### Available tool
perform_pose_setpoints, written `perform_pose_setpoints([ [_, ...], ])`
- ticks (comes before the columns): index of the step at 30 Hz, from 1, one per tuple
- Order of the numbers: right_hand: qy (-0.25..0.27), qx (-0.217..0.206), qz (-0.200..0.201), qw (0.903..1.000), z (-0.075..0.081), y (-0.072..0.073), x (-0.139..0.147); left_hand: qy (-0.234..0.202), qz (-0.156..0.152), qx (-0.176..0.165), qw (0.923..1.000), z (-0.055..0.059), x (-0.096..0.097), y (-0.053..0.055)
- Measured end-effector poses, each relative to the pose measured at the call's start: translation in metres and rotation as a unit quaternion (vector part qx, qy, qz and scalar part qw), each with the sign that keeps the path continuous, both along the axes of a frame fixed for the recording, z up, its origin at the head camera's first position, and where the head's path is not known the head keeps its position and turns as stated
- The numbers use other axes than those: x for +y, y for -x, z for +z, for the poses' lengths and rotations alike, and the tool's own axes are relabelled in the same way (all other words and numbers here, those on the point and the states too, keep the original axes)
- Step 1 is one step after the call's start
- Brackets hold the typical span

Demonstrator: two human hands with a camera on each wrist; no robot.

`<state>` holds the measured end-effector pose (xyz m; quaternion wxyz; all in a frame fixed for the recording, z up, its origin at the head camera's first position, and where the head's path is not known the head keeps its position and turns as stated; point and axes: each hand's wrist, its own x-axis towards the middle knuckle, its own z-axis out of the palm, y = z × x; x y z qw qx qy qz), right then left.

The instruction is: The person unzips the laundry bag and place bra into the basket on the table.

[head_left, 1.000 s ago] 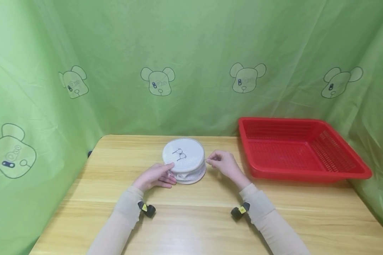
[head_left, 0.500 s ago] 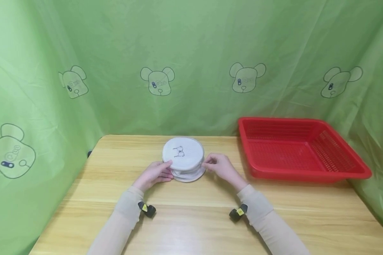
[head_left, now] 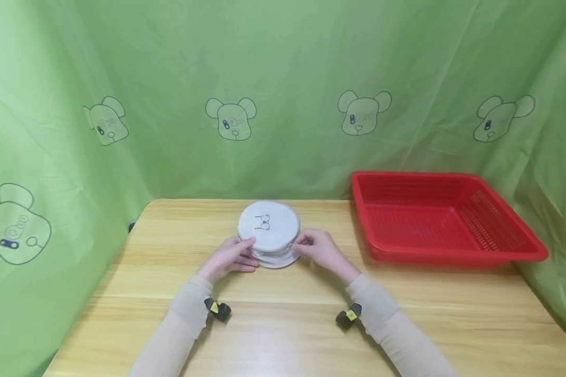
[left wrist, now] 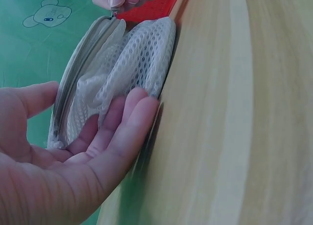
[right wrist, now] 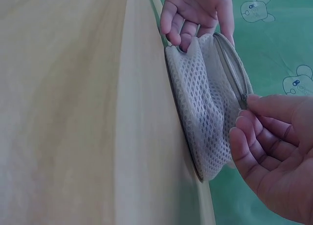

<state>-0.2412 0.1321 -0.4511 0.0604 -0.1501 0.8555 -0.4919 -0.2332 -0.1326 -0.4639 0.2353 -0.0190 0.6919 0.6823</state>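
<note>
A round white mesh laundry bag (head_left: 270, 225) with a small line drawing on its lid sits on the table between both hands. A zipper (right wrist: 234, 71) runs round the lid's rim, and the soft mesh side (left wrist: 139, 49) sags in folds below it. My left hand (head_left: 230, 256) grips the bag's near left side, thumb at the lid's edge and fingers against the mesh lower down. At the right side of the rim, my right hand (head_left: 322, 250) pinches the zipper pull (right wrist: 246, 97) between thumb and fingertips. The bag's far side is hidden.
A red plastic basket (head_left: 453, 256) with slotted walls stands at the right of the wooden table (head_left: 273, 335). Green curtains (head_left: 292, 157) with bear-head prints hang behind and along both sides.
My right hand has moved left and nearer along the rim with the zipper pull. The bag has turned slightly, its drawing now straighter. My left hand keeps its hold.
</note>
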Motion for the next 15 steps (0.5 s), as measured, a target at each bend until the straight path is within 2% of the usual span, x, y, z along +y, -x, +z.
perform_pose_setpoints([
  [6,-0.009,-0.009,0.008,0.9999,0.0003,-0.0032,-0.0047,-0.011,-0.007,0.002,0.9999,-0.0006,0.0018,-0.0012],
  [15,-0.007,-0.001,0.023,0.9997,0.0017,-0.0062,-0.0081,-0.027,0.019,0.011,0.9994,-0.0024,0.0061,0.0017],
])
